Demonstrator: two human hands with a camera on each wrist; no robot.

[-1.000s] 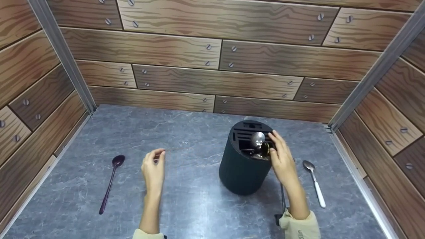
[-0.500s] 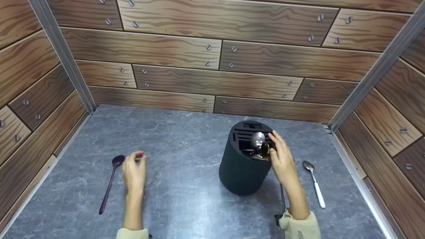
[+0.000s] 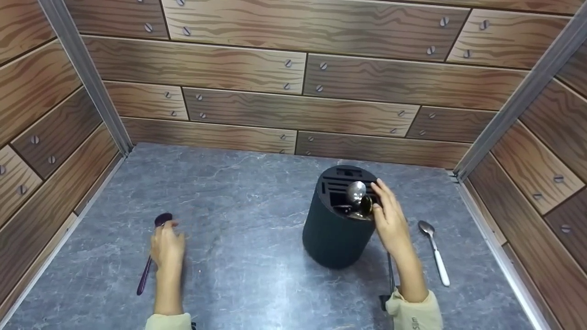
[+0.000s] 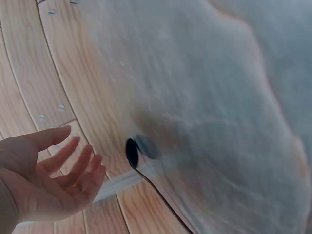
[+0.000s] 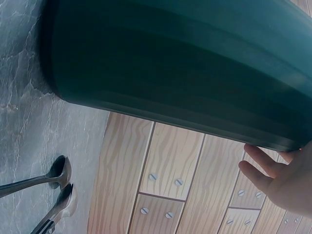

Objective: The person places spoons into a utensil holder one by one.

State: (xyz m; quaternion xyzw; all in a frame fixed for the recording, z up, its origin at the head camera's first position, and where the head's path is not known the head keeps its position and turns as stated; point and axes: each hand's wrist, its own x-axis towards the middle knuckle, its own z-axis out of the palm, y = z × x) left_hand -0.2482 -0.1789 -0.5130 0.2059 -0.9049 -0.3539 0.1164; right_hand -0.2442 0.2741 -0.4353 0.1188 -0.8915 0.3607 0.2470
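My left hand hovers over the dark purple spoon, hiding the middle of its handle in the head view. From the left wrist, the loosely bent fingers stand apart from the spoon, holding nothing. A dark green cylindrical utensil holder stands upright right of centre. Its slotted black top takes several spoons, among them a silver one and a gold-toned one. With thumb and extended fingers, my right hand rests against the holder's right rim.
On the right lies a white-handled spoon. Another utensil with a thin dark handle lies partly under my right forearm; the right wrist view shows its spoon bowl. Wood-patterned walls enclose the grey marbled table.
My left hand has moved left and slightly toward me, from bare table to over the purple spoon. My right hand and the holder have stayed in place.
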